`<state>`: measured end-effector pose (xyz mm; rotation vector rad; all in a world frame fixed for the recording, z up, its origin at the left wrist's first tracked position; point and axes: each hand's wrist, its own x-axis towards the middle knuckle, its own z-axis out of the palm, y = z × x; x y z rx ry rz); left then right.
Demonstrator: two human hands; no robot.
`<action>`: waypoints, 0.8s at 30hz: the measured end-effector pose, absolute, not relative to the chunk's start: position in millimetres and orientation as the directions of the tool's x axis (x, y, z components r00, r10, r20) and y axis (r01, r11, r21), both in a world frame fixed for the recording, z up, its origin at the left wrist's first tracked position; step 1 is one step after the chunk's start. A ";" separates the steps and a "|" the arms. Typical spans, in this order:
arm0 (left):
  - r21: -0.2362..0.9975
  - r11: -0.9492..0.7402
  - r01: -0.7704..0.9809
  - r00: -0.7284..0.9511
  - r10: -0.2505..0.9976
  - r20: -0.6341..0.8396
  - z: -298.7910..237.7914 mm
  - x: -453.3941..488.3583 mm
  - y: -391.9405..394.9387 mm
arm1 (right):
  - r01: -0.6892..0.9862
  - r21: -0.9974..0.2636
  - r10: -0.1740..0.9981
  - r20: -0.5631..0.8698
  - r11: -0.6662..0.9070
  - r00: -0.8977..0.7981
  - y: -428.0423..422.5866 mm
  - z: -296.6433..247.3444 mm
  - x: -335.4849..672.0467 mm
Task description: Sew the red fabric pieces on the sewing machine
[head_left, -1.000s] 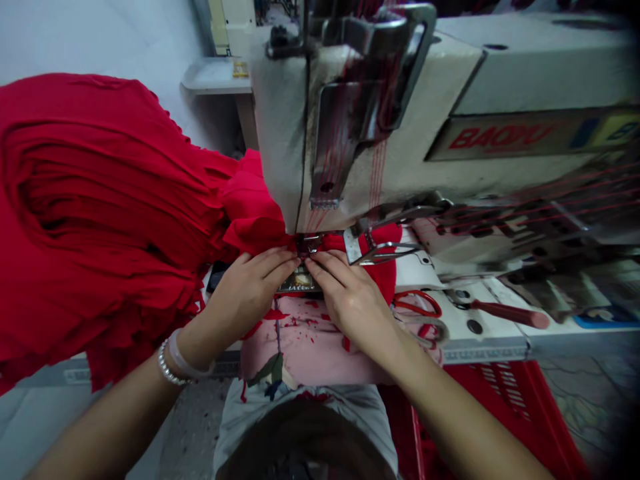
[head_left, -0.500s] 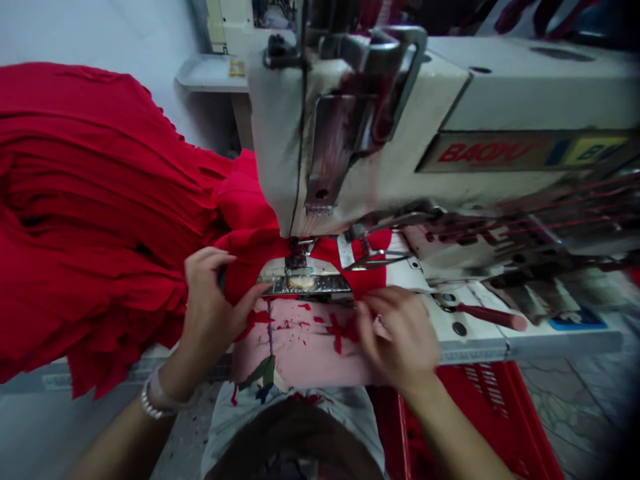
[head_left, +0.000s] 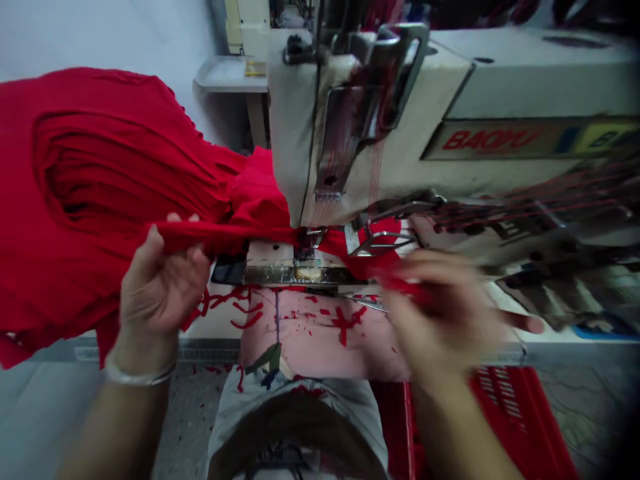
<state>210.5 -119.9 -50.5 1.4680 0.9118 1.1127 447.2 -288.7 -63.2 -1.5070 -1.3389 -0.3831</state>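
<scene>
My left hand (head_left: 163, 290) is closed on the edge of the red fabric (head_left: 227, 232), left of the sewing machine's needle area. The fabric stretches as a narrow taut band under the presser foot (head_left: 313, 241) and on to the right. My right hand (head_left: 440, 313), smeared by motion, is at the other side with a red end of the fabric between its fingers. A shiny metal pointed tool (head_left: 369, 303) lies just left of it, partly hidden. Below the foot, the metal front edge (head_left: 265, 275) of the machine bed is bare.
A large heap of red fabric (head_left: 100, 167) covers the left side. The machine head (head_left: 300, 133) overhangs the middle. Red scraps (head_left: 343, 323) lie on the pink pad (head_left: 310, 357). A red-handled tool (head_left: 525, 322) is at right, and a red plastic basket (head_left: 520, 413) is below.
My left hand has moved left and turned palm up, pulling the fabric from a curved opening into a straight band. My right hand has moved right and slightly up with its end.
</scene>
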 end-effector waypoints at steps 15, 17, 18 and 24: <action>-0.170 -0.916 0.363 0.903 0.300 0.309 -70.5 268.0 -161.7 | 0.994 0.049 0.752 0.650 0.099 -0.107 -257.0 -95.0 432.0; -0.161 -0.908 0.387 0.899 0.333 0.285 -68.5 268.9 -165.7 | 0.997 -0.035 0.724 0.689 0.066 -0.024 -251.9 -99.1 425.9; -0.158 -0.902 0.402 0.893 0.348 0.285 -68.2 269.7 -166.9 | 0.993 -0.099 0.704 0.710 0.057 0.031 -250.4 -100.8 424.3; -0.188 -0.886 0.423 0.877 0.350 0.328 -72.6 273.5 -171.8 | 0.971 -0.198 0.690 0.722 0.133 0.053 -253.9 -104.4 421.9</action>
